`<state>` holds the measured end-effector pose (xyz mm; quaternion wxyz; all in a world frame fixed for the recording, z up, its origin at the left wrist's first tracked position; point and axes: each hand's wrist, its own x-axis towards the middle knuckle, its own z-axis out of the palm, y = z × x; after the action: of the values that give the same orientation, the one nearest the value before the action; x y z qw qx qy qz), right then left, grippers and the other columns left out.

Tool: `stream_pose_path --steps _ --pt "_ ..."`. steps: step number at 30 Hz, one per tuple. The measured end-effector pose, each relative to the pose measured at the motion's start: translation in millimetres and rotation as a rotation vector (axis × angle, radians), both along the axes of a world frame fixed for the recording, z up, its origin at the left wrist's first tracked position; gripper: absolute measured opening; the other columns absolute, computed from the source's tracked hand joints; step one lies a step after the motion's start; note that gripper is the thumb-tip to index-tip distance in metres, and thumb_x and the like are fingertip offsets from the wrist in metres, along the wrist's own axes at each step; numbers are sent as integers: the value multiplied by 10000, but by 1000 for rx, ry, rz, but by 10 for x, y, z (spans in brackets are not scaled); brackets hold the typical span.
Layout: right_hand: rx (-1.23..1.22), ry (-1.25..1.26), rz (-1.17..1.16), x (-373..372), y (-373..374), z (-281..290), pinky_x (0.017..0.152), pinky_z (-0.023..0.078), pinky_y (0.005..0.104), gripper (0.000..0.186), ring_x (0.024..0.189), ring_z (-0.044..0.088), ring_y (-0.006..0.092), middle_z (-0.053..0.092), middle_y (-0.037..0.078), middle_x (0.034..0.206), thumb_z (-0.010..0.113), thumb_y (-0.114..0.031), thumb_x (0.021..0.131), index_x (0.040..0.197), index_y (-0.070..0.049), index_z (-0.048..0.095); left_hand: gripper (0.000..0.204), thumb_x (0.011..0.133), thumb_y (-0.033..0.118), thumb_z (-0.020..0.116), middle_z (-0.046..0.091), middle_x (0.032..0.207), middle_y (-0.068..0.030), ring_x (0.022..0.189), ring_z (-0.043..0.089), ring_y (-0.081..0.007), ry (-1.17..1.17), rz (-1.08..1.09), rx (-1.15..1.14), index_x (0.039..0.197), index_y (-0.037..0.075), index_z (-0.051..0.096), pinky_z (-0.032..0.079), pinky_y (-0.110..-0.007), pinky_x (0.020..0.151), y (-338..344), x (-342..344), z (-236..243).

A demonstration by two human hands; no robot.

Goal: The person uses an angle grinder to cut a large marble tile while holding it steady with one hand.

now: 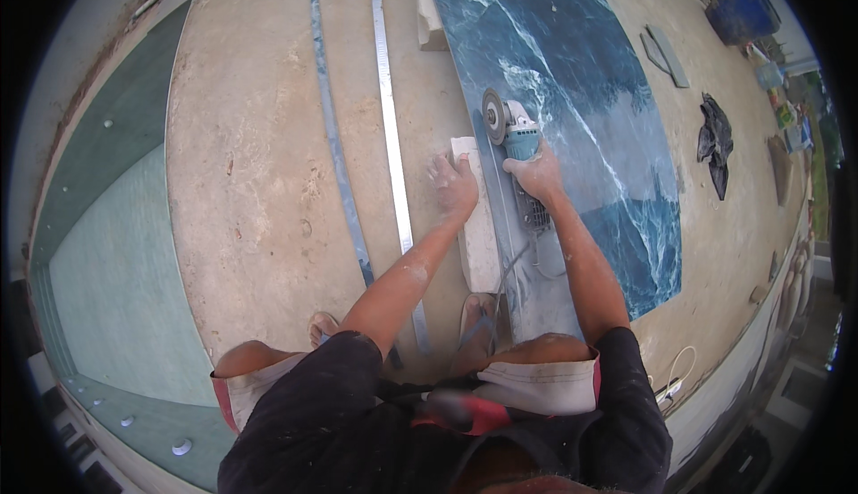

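Observation:
My right hand [536, 175] is wrapped round the teal body of an angle grinder [522, 143], whose round disc stands upright near the slab's left edge. Below the grinder lies a large glossy blue slab [617, 128] with white veins, its left border strip dusty and greyish. My left hand [454, 188] has its fingers apart and holds nothing; its thumb side is beside the upper end of a long pale block [480, 235]. Whether it touches that block I cannot tell. A dark cord runs from the grinder's rear toward my feet.
Left of the slab, a silver straightedge [390, 119] and a narrow blue strip [333, 137] lie on the dusty floor. A second pale block [431, 20] sits at the slab's far left edge. Rightward are a trowel-like tool [666, 56], black plastic [715, 141] and a blue bucket [744, 13]. A green-tiled pool [116, 262] drops away at left.

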<state>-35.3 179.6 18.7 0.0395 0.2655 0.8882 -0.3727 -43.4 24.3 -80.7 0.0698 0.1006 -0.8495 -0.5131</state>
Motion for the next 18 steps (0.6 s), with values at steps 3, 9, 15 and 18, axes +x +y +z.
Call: stream_pose_path --steps 3,9,15,18 --pt "8 34 4 -17 7 -36 1017 507 438 864 1184 654 411 676 288 1239 814 -329 673 1386 51 511 452 1007 269 576 538 1234 -296 1180 500 -487 4 -20 1 1323 -43 487 390 -567 1010 53 2 -127" --pt "28 30 -3 -39 6 11 1008 508 448 855 1175 654 425 677 290 1233 809 -328 672 1383 45 517 458 1016 263 562 529 1229 -314 1168 502 -493 -10 -45 24 1324 -65 478 390 -563 1009 88 4 -133" --pt "20 1 -3 -116 3 25 1007 510 445 835 1170 656 422 681 289 1224 806 -332 672 1369 38 533 461 1022 260 552 523 1228 -316 1173 498 -490 -8 -40 54 1323 -79 471 387 -556 1011 82 1 -76" --pt "49 -38 -19 -151 -3 39 1002 513 449 829 1161 660 421 685 288 1215 806 -334 669 1363 32 539 463 1022 260 552 522 1228 -315 1175 497 -491 -18 -49 62 1321 -84 470 386 -555 1013 76 -7 -78"
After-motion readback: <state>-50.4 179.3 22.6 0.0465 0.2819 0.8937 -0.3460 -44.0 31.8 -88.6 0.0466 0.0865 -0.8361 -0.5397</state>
